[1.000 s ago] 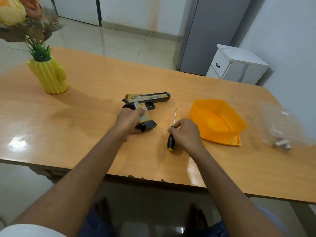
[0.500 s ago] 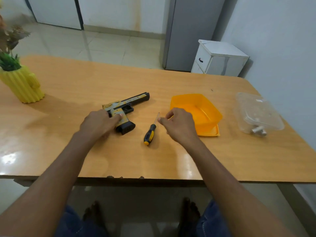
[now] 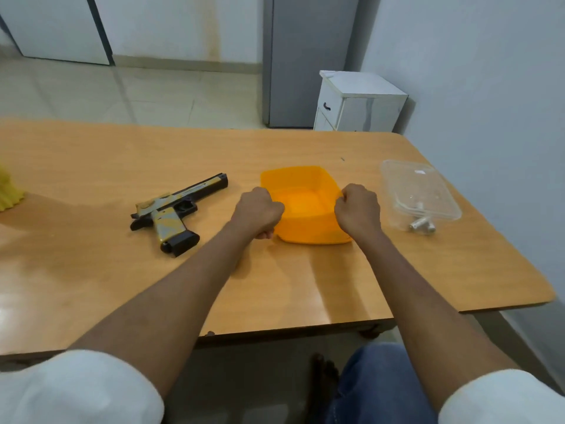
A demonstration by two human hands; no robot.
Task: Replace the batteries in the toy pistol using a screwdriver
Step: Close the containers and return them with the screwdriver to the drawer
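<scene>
Currently both hands' grip is closed on the orange tub (image 3: pixel 305 231) rims, left hand (image 3: pixel 256 211), right hand (image 3: pixel 356 209); toy pistol (image 3: pixel 179 209) lies toward the desk (image 3: pixel 91 166) left edge; probably light, rigid plastic; hold by handle.

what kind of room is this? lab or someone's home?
Most likely a home, perhaps a dining or kitchen area: a plain wooden table on a tiled floor, a grey fridge-like cabinet against the wall, and a small white bedside-style cabinet beside it.

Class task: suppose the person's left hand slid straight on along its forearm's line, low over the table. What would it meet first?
Most likely the orange tub: the left hand is already at its left wall, apparently touching it. Depth is unclear, so that contact is uncertain.
</scene>
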